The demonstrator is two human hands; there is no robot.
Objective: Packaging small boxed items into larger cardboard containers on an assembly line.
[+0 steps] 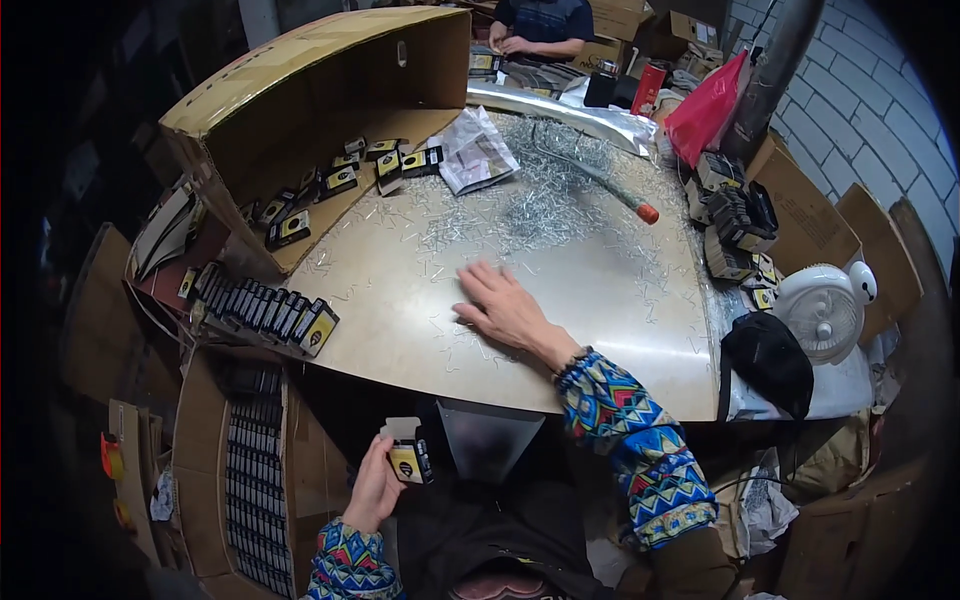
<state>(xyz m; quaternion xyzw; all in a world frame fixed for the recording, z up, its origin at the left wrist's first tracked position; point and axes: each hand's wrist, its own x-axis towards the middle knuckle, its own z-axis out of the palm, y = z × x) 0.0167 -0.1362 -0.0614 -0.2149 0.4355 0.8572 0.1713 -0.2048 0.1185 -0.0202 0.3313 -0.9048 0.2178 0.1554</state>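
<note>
1. L hand (pixel 372 483): clamped on 1 box (pixel 404 462), flap up, nr front edge of table (pixel 400 340); contents can't be seen.
2. R hand (pixel 510 308): palm down over table, fingers apart, tips blurred; underside hidden.
3. Pins (pixel 560 205): lots, uncountable.
4. 1 fan (pixel 822 318), 1 pink bag (pixel 705 108), both R side.
5. 1 co-worker (pixel 548 22) up top, head cut off.

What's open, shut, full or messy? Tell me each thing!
Small box: top flap open
Left hand: holding it
Right hand: open, palm down
Metal bits: scattered, heaped
Big carton: open
Lower carton: open, packed with dark boxes
Fan: can't tell if running
</note>
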